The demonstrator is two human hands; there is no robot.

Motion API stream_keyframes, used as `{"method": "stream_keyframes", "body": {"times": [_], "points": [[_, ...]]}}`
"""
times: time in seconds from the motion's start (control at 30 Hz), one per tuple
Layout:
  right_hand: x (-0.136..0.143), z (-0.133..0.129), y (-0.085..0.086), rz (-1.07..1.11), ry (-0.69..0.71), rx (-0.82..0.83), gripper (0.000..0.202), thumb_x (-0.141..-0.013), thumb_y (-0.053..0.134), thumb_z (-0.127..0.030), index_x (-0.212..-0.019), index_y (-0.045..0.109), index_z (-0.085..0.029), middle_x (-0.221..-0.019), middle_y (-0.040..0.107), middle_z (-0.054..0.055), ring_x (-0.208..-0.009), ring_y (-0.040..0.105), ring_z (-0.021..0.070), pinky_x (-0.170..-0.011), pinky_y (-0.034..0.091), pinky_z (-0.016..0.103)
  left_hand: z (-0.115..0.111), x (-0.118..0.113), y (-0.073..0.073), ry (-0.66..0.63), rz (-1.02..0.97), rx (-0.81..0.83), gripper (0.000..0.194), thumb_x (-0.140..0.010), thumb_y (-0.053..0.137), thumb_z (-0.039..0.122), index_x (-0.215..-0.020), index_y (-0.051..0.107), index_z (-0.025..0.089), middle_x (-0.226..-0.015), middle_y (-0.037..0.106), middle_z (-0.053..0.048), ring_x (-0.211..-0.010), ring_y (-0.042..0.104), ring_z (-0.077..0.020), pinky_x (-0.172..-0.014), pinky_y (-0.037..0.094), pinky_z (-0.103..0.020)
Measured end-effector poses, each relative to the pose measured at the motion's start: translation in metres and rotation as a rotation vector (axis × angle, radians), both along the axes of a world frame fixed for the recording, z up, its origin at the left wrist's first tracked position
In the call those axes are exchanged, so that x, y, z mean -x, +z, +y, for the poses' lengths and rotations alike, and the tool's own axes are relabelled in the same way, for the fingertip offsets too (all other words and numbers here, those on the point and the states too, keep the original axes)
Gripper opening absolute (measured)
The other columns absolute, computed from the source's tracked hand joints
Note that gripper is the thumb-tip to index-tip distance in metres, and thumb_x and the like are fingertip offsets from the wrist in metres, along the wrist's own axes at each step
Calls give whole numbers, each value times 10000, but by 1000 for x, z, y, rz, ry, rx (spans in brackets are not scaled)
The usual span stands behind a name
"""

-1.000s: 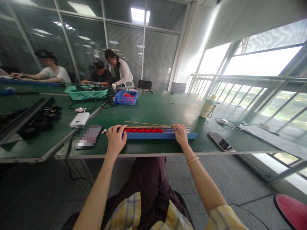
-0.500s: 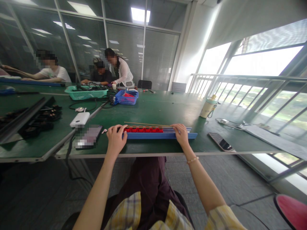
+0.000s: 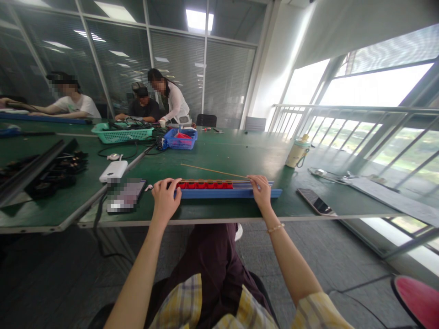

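A blue rail (image 3: 219, 193) lies lengthwise in front of me near the table edge. Along its left and middle part sits a row of red pieces (image 3: 205, 185); the right part shows a bare grey-blue groove. My left hand (image 3: 166, 194) is closed around the rail's left end, thumb on the near side and fingers over the top. Over the right part of the rail, my right hand (image 3: 259, 189) pinches one end of a thin yellowish stick (image 3: 213, 170). The stick slants away to the far left, behind the rail. A pale line runs along the top of the red pieces.
Left of the rail are a phone (image 3: 127, 195) and a white power bank (image 3: 114, 171). A second phone (image 3: 316, 201) and a bottle (image 3: 297, 151) stand to the right. Green (image 3: 123, 134) and blue (image 3: 180, 142) baskets lie farther back. Several people sit or stand across the table.
The stick's left end has swung away from the rail, so it slants more. My right hand has shifted slightly to the right; my left hand stays at the rail's end.
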State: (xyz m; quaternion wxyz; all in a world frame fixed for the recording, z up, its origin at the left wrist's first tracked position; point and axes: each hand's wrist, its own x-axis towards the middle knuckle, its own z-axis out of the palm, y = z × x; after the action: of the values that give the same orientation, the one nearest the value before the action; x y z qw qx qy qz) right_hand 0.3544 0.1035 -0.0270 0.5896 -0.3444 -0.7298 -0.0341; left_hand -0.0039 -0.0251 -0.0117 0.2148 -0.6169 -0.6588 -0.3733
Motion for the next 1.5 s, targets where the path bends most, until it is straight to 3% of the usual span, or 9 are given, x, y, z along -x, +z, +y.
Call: {"method": "stream_keyframes", "body": {"times": [0.5,1.03,1.5], "points": [[0,4,-4,19,-119,-3,283,-989,458,-303,-963,725,-214,-913,727,77,-921,596,246,-875,481,412,1,0,1,4,1,8,394,-947,448,335,-1284,629,238,-1219,603,-116,-1153,441,-314,-973,383,-470],[6,-1,-2,-38,-43,46,258,-993,446,-313,-995,692,-235,-939,699,79,-969,583,252,-899,484,416,0,0,0,9,4,11,372,-943,443,336,-1235,655,246,-1227,598,-118,-1163,429,-316,-959,379,-467],[5,2,-3,-61,-23,24,256,-989,458,-289,-993,712,-259,-964,725,62,-1018,556,262,-951,464,442,5,2,-3,23,14,36,508,-954,404,339,-1416,518,162,-1291,584,-165,-1183,429,-334,-980,362,-498]]}}
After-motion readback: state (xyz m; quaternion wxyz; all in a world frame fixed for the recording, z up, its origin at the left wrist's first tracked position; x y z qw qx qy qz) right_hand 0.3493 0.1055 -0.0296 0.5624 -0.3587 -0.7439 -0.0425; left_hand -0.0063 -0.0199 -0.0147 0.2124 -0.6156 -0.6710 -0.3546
